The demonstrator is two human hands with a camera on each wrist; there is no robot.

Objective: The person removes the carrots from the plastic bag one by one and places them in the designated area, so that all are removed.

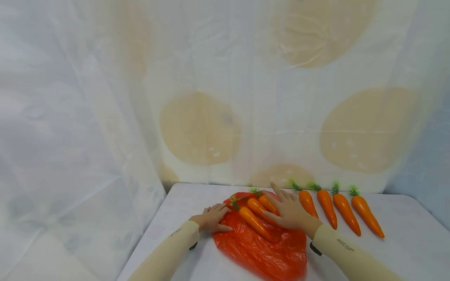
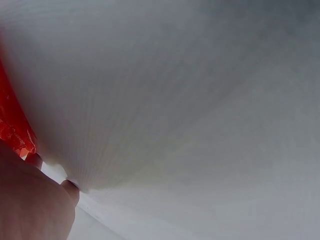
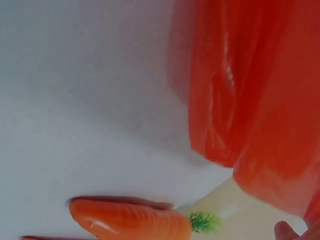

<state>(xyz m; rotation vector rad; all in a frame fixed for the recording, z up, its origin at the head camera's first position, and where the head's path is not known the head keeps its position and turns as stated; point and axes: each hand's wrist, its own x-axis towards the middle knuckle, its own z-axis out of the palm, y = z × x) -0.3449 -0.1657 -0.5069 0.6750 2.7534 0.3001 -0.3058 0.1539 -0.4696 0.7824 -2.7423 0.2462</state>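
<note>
A red plastic bag (image 1: pixel 260 253) lies spread on the white table, with three toy carrots on it: a near carrot (image 1: pixel 254 222), a middle carrot (image 1: pixel 258 207) and a far carrot (image 1: pixel 268 203). At the bag's left edge, my left hand (image 1: pixel 212 219) touches the plastic, thumb apart from the fingers. My right hand (image 1: pixel 290 210) reaches across the bag's right side with fingers spread, overlapping the lower ends of the middle and far carrots. In the left wrist view, the left hand (image 2: pixel 35 200) is beside the red plastic; only a fingertip (image 3: pixel 285 231) of the right shows in its wrist view.
Several more carrots lie in a row right of the bag, green tops toward the back; the nearest carrot (image 1: pixel 306 201) is close to my right hand, the outermost carrot (image 1: pixel 367 216) farthest right. A patterned curtain (image 1: pixel 281 117) hangs behind the table (image 1: pixel 404 230).
</note>
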